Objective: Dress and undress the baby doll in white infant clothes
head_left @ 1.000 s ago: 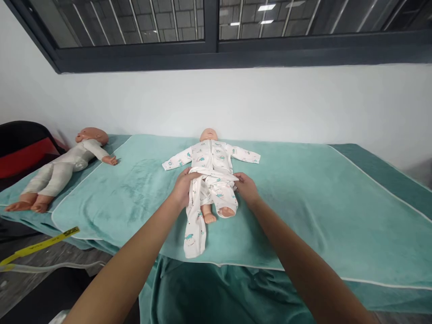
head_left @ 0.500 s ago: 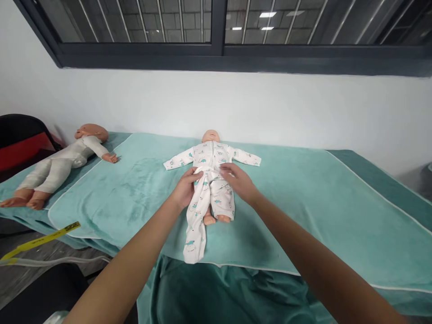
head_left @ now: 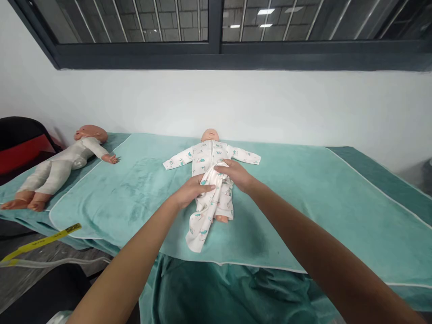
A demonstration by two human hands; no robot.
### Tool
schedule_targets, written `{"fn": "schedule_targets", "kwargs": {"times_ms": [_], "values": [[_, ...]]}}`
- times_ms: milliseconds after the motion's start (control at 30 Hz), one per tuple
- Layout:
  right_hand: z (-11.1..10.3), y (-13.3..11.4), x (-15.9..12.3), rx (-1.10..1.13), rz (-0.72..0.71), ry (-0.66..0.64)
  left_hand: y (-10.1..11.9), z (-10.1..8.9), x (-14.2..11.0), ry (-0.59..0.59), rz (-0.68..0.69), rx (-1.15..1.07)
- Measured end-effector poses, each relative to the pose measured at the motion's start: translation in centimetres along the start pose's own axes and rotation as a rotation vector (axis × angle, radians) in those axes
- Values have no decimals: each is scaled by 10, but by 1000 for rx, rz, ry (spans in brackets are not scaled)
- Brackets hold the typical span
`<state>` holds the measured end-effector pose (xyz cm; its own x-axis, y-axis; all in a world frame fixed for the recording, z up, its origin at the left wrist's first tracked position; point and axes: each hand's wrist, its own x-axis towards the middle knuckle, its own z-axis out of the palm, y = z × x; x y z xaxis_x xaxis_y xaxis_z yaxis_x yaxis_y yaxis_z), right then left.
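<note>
A baby doll (head_left: 209, 134) lies on its back, head toward the wall and arms spread. White baby pajamas (head_left: 203, 157) with small green prints cover its arms and body. A loose pajama leg (head_left: 199, 229) hangs slantwise over the doll's legs, and part of a foot (head_left: 222, 219) shows below the cloth. My left hand (head_left: 193, 189) grips the gathered fabric, thumb on top. Higher and to the right, my right hand (head_left: 236, 173) pinches a bunched part of the same fabric near the doll's waist.
Another doll (head_left: 67, 159) in a cream body suit lies at the left on the teal blanket (head_left: 303, 202). A black and red chair (head_left: 27, 148) stands beyond it. A yellow strap (head_left: 40, 243) and a pale tube (head_left: 57, 262) are at lower left. Behind is a wall with a barred window.
My left hand has shifted right and down, and my right hand slightly left. The pajama fabric between them is now gathered and twisted, its loose leg drawn upward and slanting.
</note>
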<state>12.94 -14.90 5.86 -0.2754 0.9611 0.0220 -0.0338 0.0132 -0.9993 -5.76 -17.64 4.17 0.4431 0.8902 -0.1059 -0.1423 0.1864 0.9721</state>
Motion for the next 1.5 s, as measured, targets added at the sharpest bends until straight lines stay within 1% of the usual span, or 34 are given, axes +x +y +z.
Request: {"fn": "schedule_targets", "kwargs": {"times_ms": [33, 100, 133, 167, 267, 300, 333, 400, 500, 533, 567, 633, 667, 700, 800, 833, 867, 900, 967, 1000, 1067, 1133, 1167, 1200, 1233, 1300, 1367, 1433, 1500], "values": [[0, 3, -1, 17, -19, 12, -2, -1, 0, 6, 1, -35], [3, 8, -3, 27, -47, 31, -5, -1, 4, 81, 31, -142], [4, 9, -4, 10, -50, 4, -7, 0, 7, 122, 52, -196], [5, 9, -6, -29, -43, -56, -9, 0, 10, 154, 69, -238], [7, 4, -9, -244, 26, -305, -13, 3, 16, 241, 88, -303], [6, 1, -9, -303, 47, -346, -14, 3, 17, 270, 85, -311], [6, -1, -9, -330, 63, -348, -14, 3, 16, 286, 76, -310], [5, -2, -7, -269, 71, -272, -15, 3, 11, 262, 52, -280], [6, 2, -3, -96, 44, -138, -16, 2, 2, 100, -16, -186], [7, 5, -2, -82, 33, -90, -17, 1, 0, 58, -33, -173], [8, 8, -2, -96, 22, -36, -18, 1, -1, 41, -39, -181], [11, 12, -2, -169, 6, 32, -20, 0, 0, 88, -4, -254], [13, 13, -2, -208, 4, 28, -22, 0, 2, 134, 28, -303], [14, 12, -3, -241, 8, -19, -24, 0, 4, 175, 54, -350], [16, 7, -5, -317, 63, -271, -30, 1, 10, 257, 77, -435], [16, 5, -5, -339, 97, -333, -32, 1, 11, 283, 76, -449], [16, 4, -4, -352, 130, -368, -33, 1, 11, 315, 73, -456], [16, 3, -4, -347, 159, -364, -33, 1, 11, 340, 67, -452], [16, 4, -2, -251, 181, -272, -33, 1, 9, 347, 41, -417], [16, 6, -1, -177, 176, -214, -32, 0, 7, 323, 25, -383], [17, 11, 1, -31, 153, -123, -28, -1, 3, 216, -6, -297], [16, 15, 1, 59, 140, -75, -25, -1, 0, 97, -28, -223], [15, 16, 1, 81, 140, -52, -23, -1, -1, 62, -31, -206], [15, 16, 0, 96, 141, -35, -23, 0, -1, 53, -24, -211], [14, 16, -1, 105, 145, -41, -22, 1, -1, 74, -6, -235], [12, 12, -3, 80, 163, -128, -24, 4, 1, 170, 44, -318], [10, 8, -6, -7, 203, -273, -27, 6, 3, 243, 71, -402], [8, 4, -7, -103, 256, -389, -30, 7, 5, 270, 71, -463], [8, 4, -6, -115, 279, -416, -32, 7, 5, 272, 72, -497]]}}
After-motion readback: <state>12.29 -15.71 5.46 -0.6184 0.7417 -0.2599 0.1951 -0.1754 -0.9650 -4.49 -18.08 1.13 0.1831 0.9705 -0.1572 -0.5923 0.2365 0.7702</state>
